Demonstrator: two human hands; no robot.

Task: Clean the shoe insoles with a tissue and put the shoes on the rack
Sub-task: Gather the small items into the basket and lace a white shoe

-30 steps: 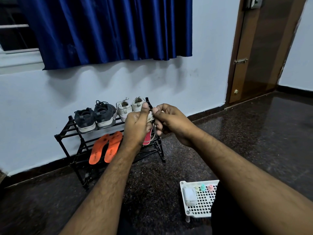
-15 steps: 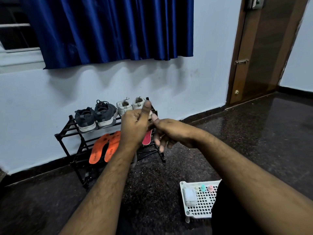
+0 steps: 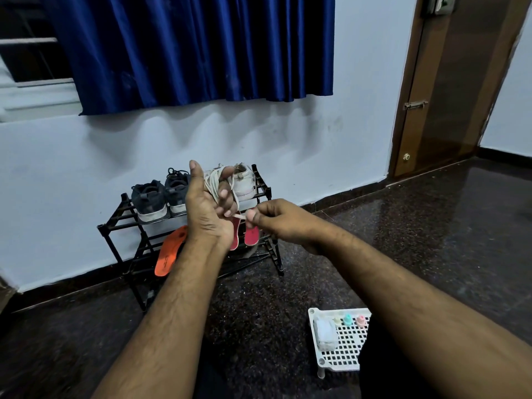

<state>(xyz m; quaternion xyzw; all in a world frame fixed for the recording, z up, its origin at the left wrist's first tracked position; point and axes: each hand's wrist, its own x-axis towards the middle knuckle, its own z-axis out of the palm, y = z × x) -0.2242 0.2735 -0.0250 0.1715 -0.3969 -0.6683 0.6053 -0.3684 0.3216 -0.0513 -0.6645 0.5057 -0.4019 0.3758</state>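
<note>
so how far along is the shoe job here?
Done: dark shoes and white shoe sit on the rack; orange insole and red insoles lie below. In hand: left hand wrapped in a shoelace, right hand pinching its end. Left: wiping, no tissue is out.

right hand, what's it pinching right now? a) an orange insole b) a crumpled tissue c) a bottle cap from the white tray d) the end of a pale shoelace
d: the right hand pinches the tip of a pale shoelace, whose loops are wound round the fingers of the raised left hand; the orange insole lies untouched on the rack's lower shelf.
</note>
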